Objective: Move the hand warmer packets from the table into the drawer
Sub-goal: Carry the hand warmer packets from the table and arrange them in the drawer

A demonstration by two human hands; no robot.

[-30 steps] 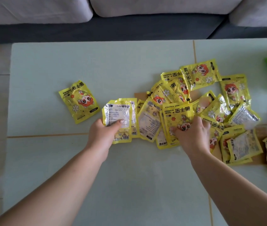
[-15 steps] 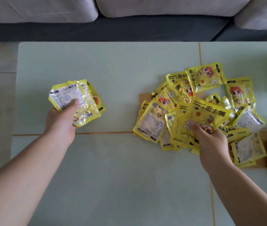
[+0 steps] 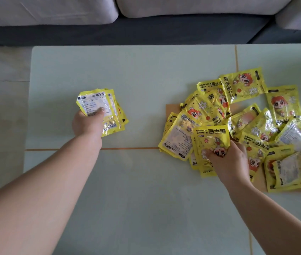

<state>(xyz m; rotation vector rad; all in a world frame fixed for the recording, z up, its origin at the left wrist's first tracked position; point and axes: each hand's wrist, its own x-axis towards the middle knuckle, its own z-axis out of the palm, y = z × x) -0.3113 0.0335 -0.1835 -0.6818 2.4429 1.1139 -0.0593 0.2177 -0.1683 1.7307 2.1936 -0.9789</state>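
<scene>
Packets of glossy yellow foil printed with a red-haired cartoon figure lie in a loose overlapping heap (image 3: 247, 124) on the right part of the pale green tabletop (image 3: 136, 74), partly over a flat brown card (image 3: 172, 109). The right hand (image 3: 226, 159) sits at the heap's near edge, fingers curled round one face-up packet (image 3: 210, 139) whose long axis runs away from the person. Well apart to the left, the left hand (image 3: 86, 124) grips a small fanned stack of packets (image 3: 100, 111), thumb pressed on the white label of the top one, the stack tilted toward the far left. No drawer is in view, so which way the packets must travel cannot be told. The heap lies much nearer the right hand, which looks better placed to keep gathering.
</scene>
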